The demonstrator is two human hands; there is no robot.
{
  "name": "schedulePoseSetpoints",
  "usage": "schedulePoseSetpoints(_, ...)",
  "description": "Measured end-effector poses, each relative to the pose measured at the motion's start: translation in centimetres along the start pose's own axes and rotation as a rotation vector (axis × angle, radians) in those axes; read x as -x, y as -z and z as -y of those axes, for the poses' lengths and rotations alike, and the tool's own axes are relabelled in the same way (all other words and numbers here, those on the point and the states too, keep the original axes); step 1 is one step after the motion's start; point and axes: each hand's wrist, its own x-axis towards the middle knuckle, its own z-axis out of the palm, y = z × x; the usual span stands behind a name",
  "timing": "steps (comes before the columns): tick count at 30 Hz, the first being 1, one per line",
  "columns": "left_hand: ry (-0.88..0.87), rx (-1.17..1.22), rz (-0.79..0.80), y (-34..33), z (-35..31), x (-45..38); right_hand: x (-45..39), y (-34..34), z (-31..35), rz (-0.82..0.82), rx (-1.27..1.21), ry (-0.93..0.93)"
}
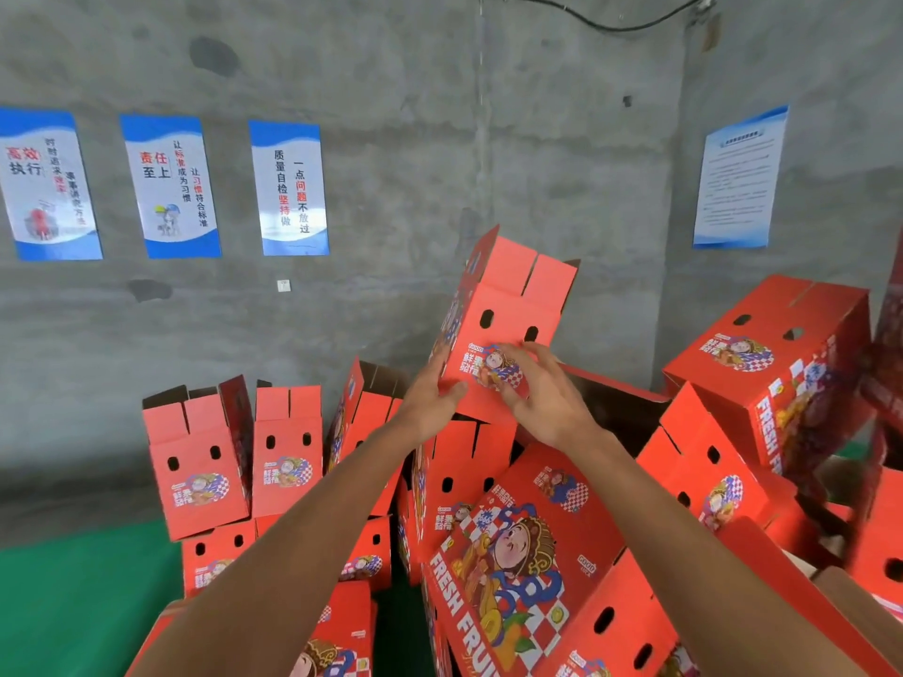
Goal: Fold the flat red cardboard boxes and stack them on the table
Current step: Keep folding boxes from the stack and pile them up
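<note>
A folded red cardboard box (508,305) stands tilted at the top of a pile of red boxes, its top flaps up and two oval holes in its near face. My left hand (430,398) holds its lower left corner, thumb on the near face. My right hand (542,393) lies against the printed label on that face, fingers spread and slightly bent. Below it lies a folded box (518,554) printed "FRESH FRUIT". Further folded boxes (200,461) stand upright at the left.
More red boxes (777,364) are heaped at the right, some on their sides. A green table surface (83,603) shows at the lower left. A grey concrete wall with blue-and-white posters (288,188) rises right behind the pile.
</note>
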Motion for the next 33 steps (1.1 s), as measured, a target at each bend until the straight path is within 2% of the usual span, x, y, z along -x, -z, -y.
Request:
schedulePoseSetpoints(4,0.028,0.038,-0.061,0.0,-0.4,1.6,1.9,-0.4,1.8,-0.073,-0.085,-0.034)
schedulePoseSetpoints(8,0.046,0.067,-0.177,0.8,2.5,8.6,7.3,-5.0,5.3,-0.11,-0.227,-0.003)
schedulePoseSetpoints(11,0.131,0.144,-0.212,1.7,6.8,17.5,12.6,-11.1,9.0,0.014,-0.276,-0.017)
schedulePoseSetpoints(15,0.234,0.108,-0.226,2.9,11.9,27.1,18.7,-18.8,14.2,0.147,-0.361,-0.093)
schedulePoseSetpoints(20,0.426,0.057,-0.345,5.8,17.8,35.8,25.9,-25.5,16.3,0.303,-0.4,-0.181)
schedulePoseSetpoints(26,0.732,-0.244,-0.336,10.8,26.4,44.9,31.6,-32.0,14.6,0.613,-0.354,-0.519)
schedulePoseSetpoints(30,0.956,-0.561,-0.178,12.7,31.2,48.1,33.8,-35.5,13.1,0.686,-0.249,-0.616)
schedulePoseSetpoints(33,1.062,-0.659,-0.122,14.4,33.7,49.4,34.4,-37.4,12.1,0.714,-0.312,-0.667)
